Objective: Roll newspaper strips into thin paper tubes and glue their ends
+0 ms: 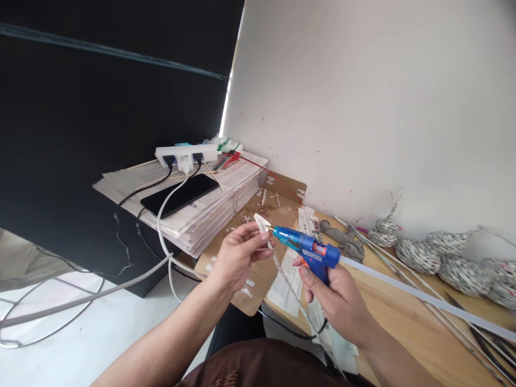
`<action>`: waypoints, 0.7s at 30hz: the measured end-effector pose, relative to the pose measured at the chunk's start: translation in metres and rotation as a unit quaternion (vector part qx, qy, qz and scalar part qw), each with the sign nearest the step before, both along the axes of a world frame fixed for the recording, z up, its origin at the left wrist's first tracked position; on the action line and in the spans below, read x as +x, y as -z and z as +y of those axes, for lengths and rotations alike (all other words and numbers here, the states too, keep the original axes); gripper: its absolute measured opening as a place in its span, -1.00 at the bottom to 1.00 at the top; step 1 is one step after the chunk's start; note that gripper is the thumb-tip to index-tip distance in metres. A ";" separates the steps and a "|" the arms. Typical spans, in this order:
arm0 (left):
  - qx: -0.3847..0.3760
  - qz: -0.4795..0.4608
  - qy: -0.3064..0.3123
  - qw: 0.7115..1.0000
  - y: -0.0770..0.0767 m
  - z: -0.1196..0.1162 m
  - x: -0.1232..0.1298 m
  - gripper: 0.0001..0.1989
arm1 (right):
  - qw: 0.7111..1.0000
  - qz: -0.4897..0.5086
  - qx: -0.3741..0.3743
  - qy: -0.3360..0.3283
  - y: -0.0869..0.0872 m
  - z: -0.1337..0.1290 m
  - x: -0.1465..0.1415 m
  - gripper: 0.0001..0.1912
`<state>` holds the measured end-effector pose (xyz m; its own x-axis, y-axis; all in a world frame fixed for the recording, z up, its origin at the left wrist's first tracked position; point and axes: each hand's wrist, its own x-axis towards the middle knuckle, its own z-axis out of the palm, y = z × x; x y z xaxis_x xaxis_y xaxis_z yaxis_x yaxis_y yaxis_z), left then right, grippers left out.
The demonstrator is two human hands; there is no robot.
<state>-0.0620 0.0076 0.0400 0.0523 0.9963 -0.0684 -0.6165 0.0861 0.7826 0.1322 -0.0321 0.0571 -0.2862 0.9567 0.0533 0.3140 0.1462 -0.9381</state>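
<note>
My left hand point(244, 252) pinches a narrow strip of printed paper point(263, 221), its pointed end sticking up past the fingers. From there a thin rolled paper cord point(298, 301) runs down toward my lap. Wrapped around the handle of a blue hot glue gun point(312, 252) is my right hand point(336, 295). The gun's nozzle points left and meets or nearly touches the paper by my left fingertips. A long whitish glue stick point(427, 298) extends from the gun's back end toward the right edge.
A newspaper stack point(217, 215) carries a black phone point(181, 194) and a white power strip point(187, 156) with cables. Below lies stained cardboard point(237, 269). Several woven paper shapes point(419, 255) line the wall, near long thin rods point(387, 250) and a grey cloth point(342, 242) on the wooden table point(387, 322).
</note>
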 end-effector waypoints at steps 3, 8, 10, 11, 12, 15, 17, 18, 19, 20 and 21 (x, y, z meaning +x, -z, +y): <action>0.000 0.003 -0.001 1.000 0.001 0.000 -0.001 -0.73 | 1.000 0.003 0.000 0.003 0.001 0.000 -0.001 -0.72; 0.001 -0.004 -0.002 1.000 0.003 -0.001 -0.001 -0.72 | 1.000 -0.011 -0.002 -0.008 0.003 0.000 -0.003 -0.71; 0.002 -0.003 -0.001 1.000 0.003 -0.001 -0.002 -0.72 | 1.000 -0.021 0.004 -0.007 0.003 0.001 -0.003 -0.71; 0.002 0.000 -0.001 1.000 0.003 -0.001 -0.002 -0.72 | 1.000 -0.026 0.008 -0.006 0.003 0.001 -0.003 -0.71; 0.001 0.002 -0.002 1.000 0.003 -0.001 -0.003 -0.72 | 1.000 -0.027 0.012 -0.004 0.003 0.002 -0.003 -0.72; -0.003 0.005 -0.005 1.000 0.003 -0.001 -0.004 -0.71 | 1.000 -0.017 0.009 0.008 0.003 0.002 -0.003 -0.71; -0.004 0.003 -0.008 1.000 0.003 -0.001 -0.005 -0.70 | 1.000 -0.009 0.004 0.015 0.002 0.002 -0.003 -0.70; -0.004 0.002 -0.009 1.000 0.004 -0.001 -0.006 -0.69 | 1.000 -0.007 0.003 0.016 0.002 0.002 -0.003 -0.70; -0.004 0.000 -0.009 1.000 0.004 -0.001 -0.006 -0.69 | 1.000 -0.006 0.002 0.015 0.002 0.002 -0.004 -0.70; -0.004 -0.001 -0.008 1.000 0.003 -0.001 -0.006 -0.69 | 1.000 -0.005 0.000 0.013 0.002 0.001 -0.004 -0.70; -0.004 -0.001 -0.006 1.000 0.003 -0.002 -0.006 -0.69 | 1.000 -0.004 -0.002 0.010 0.002 0.001 -0.005 -0.70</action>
<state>-0.0683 0.0059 0.0369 0.0402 0.9963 -0.0757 -0.6195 0.0843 0.7805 0.1273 -0.0310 0.0547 -0.2683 0.9622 0.0471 0.3247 0.1363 -0.9359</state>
